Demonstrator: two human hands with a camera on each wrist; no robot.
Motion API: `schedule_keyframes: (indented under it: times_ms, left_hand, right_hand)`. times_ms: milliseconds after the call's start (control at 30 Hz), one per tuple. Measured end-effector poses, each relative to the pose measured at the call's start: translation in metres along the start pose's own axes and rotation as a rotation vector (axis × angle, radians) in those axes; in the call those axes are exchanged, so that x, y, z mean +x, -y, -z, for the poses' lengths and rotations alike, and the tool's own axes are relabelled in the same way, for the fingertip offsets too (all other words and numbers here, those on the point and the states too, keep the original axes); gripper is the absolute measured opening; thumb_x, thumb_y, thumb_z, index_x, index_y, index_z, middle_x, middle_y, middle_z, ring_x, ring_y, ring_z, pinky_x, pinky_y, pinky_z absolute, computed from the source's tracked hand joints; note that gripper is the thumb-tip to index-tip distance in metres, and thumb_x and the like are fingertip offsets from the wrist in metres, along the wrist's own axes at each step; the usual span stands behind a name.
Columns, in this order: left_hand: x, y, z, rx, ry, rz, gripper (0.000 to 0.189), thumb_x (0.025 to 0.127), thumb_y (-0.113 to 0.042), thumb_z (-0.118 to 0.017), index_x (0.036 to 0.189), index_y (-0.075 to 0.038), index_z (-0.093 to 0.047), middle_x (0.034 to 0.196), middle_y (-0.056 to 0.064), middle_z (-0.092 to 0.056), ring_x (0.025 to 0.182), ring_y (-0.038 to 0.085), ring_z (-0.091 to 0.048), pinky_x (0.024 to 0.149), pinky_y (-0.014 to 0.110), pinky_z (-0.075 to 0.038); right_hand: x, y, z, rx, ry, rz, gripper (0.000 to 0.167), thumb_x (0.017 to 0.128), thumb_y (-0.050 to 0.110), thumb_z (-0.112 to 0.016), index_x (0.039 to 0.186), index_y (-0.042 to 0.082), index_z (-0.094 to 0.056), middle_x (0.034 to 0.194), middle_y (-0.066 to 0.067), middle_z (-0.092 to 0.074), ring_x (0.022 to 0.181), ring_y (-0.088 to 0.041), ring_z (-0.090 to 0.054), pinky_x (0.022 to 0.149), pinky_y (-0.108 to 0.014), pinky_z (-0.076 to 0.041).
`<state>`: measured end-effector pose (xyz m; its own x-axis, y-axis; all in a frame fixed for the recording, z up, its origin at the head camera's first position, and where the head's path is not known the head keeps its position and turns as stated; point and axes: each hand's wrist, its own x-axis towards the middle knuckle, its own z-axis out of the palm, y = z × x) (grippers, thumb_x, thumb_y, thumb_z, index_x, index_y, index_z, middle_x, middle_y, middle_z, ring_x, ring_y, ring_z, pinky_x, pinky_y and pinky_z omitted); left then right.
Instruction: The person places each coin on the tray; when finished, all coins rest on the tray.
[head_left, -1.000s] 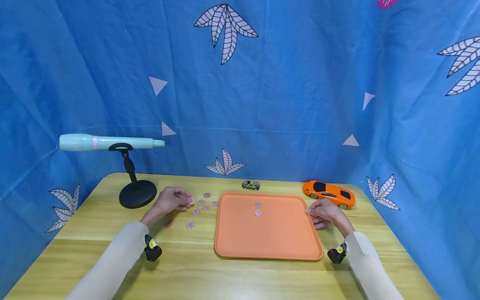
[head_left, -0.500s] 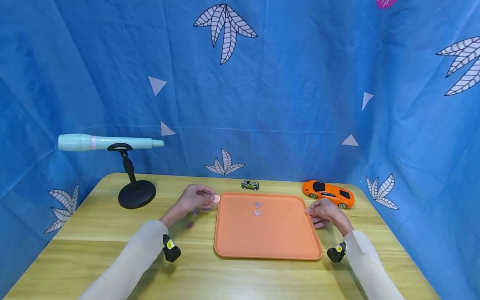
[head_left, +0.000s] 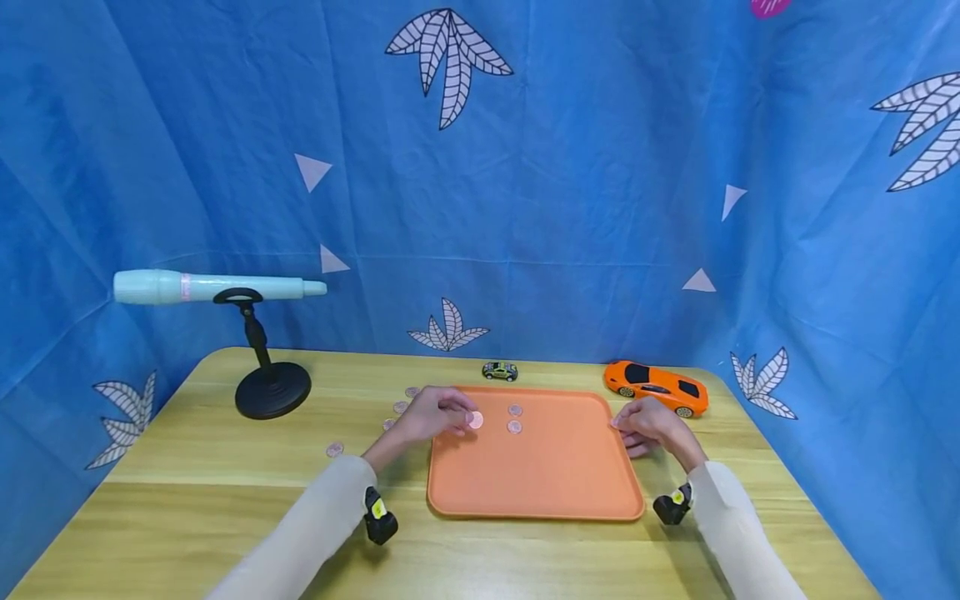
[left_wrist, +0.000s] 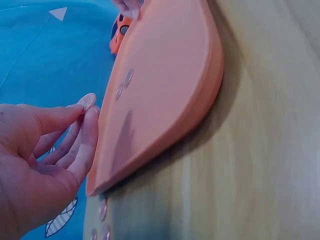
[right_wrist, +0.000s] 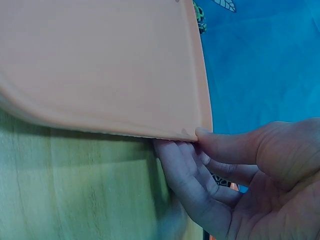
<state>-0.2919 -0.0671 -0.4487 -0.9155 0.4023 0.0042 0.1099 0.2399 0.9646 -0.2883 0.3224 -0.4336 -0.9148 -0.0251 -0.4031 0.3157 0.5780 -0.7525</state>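
My left hand [head_left: 433, 414] is over the left part of the orange tray [head_left: 536, 483]. Between thumb and fingertip it pinches a coin [left_wrist: 87, 101], held above the tray in the left wrist view. Two coins [head_left: 514, 418] lie on the tray near its back. At the tray's right edge is my right hand [head_left: 651, 423]. In the right wrist view its thumb rests on the tray's rim [right_wrist: 120, 131] and its fingers lie against the outside, gripping that edge. More coins [head_left: 334, 449] lie on the table left of the tray, some hidden behind my left arm.
A small toy car [head_left: 500, 371] stands behind the tray. An orange toy car [head_left: 656, 388] is at the back right, close to my right hand. A light blue microphone [head_left: 217, 287] sits on a black stand [head_left: 273, 390] at the back left. Blue cloth surrounds the wooden table.
Carrying the coin, my left hand has moved right from the loose coins to above the tray. My right hand stays at the tray's right edge.
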Motion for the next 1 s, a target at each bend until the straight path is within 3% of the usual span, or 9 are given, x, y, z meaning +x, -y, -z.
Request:
schedule_keyframes:
  times_ms: [300, 400, 567, 767, 1000]
  left_hand:
    - [0.009, 0.007, -0.036, -0.098, 0.041, 0.006, 0.015, 0.095, 0.010, -0.066, 0.109, 0.014, -0.071, 0.096, 0.024, -0.074, 0.078, 0.028, -0.077, 0.071, 0.037, -0.065]
    - [0.011, 0.008, -0.047, -0.085, 0.029, 0.028, 0.014, 0.095, 0.009, -0.066, 0.108, 0.012, -0.071, 0.092, 0.021, -0.074, 0.075, 0.024, -0.076, 0.069, 0.036, -0.065]
    - [0.010, 0.004, -0.061, 0.057, -0.023, 0.010, 0.008, 0.093, 0.007, -0.070, 0.099, 0.004, -0.074, 0.086, 0.013, -0.074, 0.068, 0.015, -0.069, 0.063, 0.028, -0.061]
    - [0.010, 0.002, -0.076, 0.274, -0.083, -0.077, 0.008, 0.088, 0.003, -0.075, 0.086, -0.004, -0.074, 0.076, 0.004, -0.070, 0.066, 0.008, -0.056, 0.063, 0.022, -0.046]
    - [0.010, 0.005, -0.080, 0.327, -0.161, -0.047, 0.017, 0.087, -0.002, -0.082, 0.081, -0.007, -0.067, 0.070, 0.000, -0.061, 0.063, 0.011, -0.051, 0.059, 0.024, -0.039]
  right_hand:
    - [-0.001, 0.000, 0.000, -0.014, -0.005, -0.005, 0.015, 0.104, 0.009, -0.065, 0.096, -0.003, -0.069, 0.073, -0.006, -0.068, 0.064, -0.014, -0.070, 0.068, -0.038, -0.065]
    - [-0.002, 0.000, 0.000, -0.003, 0.001, -0.003, 0.014, 0.103, 0.009, -0.065, 0.097, -0.004, -0.069, 0.073, -0.006, -0.068, 0.063, -0.015, -0.071, 0.068, -0.039, -0.065]
    - [-0.003, 0.002, -0.001, -0.013, -0.002, 0.007, 0.014, 0.103, 0.009, -0.065, 0.098, -0.003, -0.069, 0.073, -0.006, -0.069, 0.063, -0.015, -0.071, 0.067, -0.038, -0.065]
    - [-0.003, 0.001, 0.000, -0.019, -0.020, 0.002, 0.014, 0.103, 0.008, -0.065, 0.094, -0.003, -0.068, 0.073, -0.006, -0.066, 0.062, -0.014, -0.069, 0.066, -0.037, -0.064]
    - [-0.001, 0.002, -0.004, -0.025, -0.034, -0.003, 0.013, 0.103, 0.008, -0.066, 0.097, -0.003, -0.069, 0.073, -0.006, -0.068, 0.063, -0.014, -0.069, 0.066, -0.037, -0.064]
